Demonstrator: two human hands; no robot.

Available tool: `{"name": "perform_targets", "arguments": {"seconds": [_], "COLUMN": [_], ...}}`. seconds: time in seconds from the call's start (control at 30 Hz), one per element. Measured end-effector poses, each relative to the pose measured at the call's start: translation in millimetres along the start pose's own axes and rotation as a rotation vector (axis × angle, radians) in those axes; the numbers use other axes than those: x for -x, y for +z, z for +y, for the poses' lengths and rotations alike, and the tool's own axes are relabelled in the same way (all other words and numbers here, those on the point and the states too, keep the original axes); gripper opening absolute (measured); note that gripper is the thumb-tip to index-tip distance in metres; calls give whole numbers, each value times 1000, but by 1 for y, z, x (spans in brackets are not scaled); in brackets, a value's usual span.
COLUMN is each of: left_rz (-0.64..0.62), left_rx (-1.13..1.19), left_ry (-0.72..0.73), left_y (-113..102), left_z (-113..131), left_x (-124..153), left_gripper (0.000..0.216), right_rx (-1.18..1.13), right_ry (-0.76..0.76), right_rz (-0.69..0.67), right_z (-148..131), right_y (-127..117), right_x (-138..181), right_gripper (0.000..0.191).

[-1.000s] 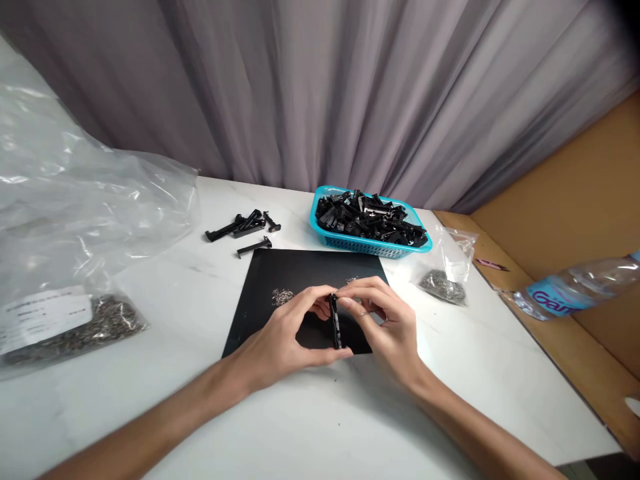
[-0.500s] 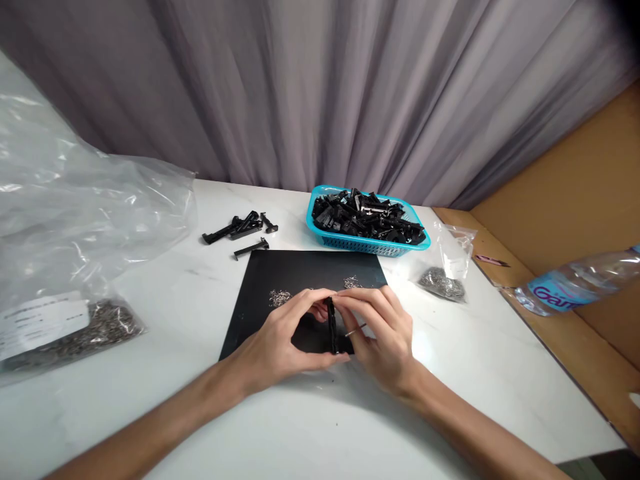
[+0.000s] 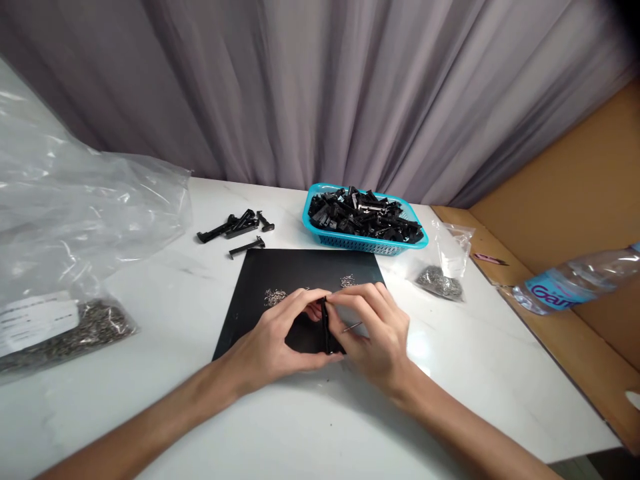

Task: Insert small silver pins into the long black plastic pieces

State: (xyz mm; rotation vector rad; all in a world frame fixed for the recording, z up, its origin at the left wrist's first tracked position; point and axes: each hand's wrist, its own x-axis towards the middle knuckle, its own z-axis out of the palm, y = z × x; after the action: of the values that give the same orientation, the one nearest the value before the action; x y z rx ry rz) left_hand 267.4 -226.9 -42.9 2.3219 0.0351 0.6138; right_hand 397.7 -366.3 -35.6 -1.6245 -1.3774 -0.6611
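Observation:
My left hand (image 3: 280,333) grips a narrow black plastic part (image 3: 327,327) by its two ends, thumb at the near end and fingers at the far end. Against the right side of that part, my right hand (image 3: 377,327) is closed, with a thin metal pin-like tool (image 3: 352,327) sticking out between its fingers. Just what the right fingertips touch on the part is hidden. Beneath both hands lies a black mat (image 3: 300,267). Two small piles of tiny metal pieces, one at the left (image 3: 275,297) and one at the right (image 3: 347,281), rest on it.
Behind the mat stands a blue basket (image 3: 360,243) heaped with black parts. Several loose black parts (image 3: 243,225) lie left of it. A large plastic bag (image 3: 100,327) of metal pieces is at the left, a smaller bag (image 3: 440,280) at the right. A water bottle (image 3: 560,287) lies far right.
The whole view has shifted slightly. My right hand's fingers and the thin tool have tilted a little against the black part; the left hand keeps its grip.

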Motion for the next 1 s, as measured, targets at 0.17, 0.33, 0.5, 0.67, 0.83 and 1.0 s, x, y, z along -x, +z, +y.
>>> {"name": "perform_targets", "arguments": {"seconds": [0.17, 0.33, 0.5, 0.67, 0.83, 1.0], "left_rz": [0, -7, -13, -46, -41, -54], "left_rx": [-7, -13, -12, -8, -29, -41], "left_ry": [-20, -49, -49, -60, -60, -39], "left_y": [1, 1, 1, 1, 0, -1], "left_z": [1, 1, 2, 2, 1, -1], "left_x": [1, 1, 0, 0, -1, 1], "left_gripper": [72, 72, 70, 68, 69, 68], "right_rx": [-29, -64, -49, -63, -82, 121], "right_ry": [80, 96, 64, 100, 60, -135], "right_rz": [-26, -14, -17, -45, -166, -208], "right_z": [0, 1, 0, -1, 6, 14], "right_y": [0, -1, 0, 2, -6, -15], "right_x": [-1, -1, 0, -1, -2, -3], "right_gripper": [7, 7, 11, 16, 13, 13]}}
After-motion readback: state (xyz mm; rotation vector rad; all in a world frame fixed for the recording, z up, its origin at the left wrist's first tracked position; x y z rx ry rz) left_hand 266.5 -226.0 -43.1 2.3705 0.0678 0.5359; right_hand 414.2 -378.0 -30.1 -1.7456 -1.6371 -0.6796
